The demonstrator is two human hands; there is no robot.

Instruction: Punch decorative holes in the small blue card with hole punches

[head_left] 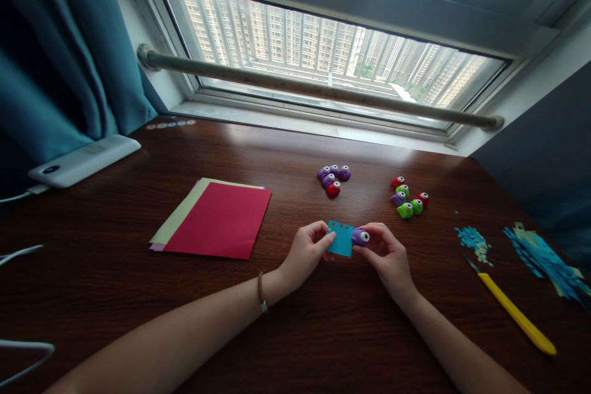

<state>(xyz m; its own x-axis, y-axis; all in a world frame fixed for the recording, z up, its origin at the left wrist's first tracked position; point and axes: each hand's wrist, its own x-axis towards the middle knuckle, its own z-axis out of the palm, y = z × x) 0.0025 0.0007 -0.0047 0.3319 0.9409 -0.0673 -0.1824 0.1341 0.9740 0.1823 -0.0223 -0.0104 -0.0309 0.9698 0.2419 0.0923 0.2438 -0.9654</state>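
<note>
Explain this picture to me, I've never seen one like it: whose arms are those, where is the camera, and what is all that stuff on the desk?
The camera sits on a person's head, looking forward and down, so the two bare arms are that person's own. The left hand pinches a small blue paper square; the right hand holds a small purple paper punch clamped on the square's right edge. They work over a dark wooden desk beneath a window. On the desk lie a stack of coloured paper with a red sheet on top, two clusters of little punches, blue paper scraps, a yellow-handled craft knife and a white device at the far left.
</note>
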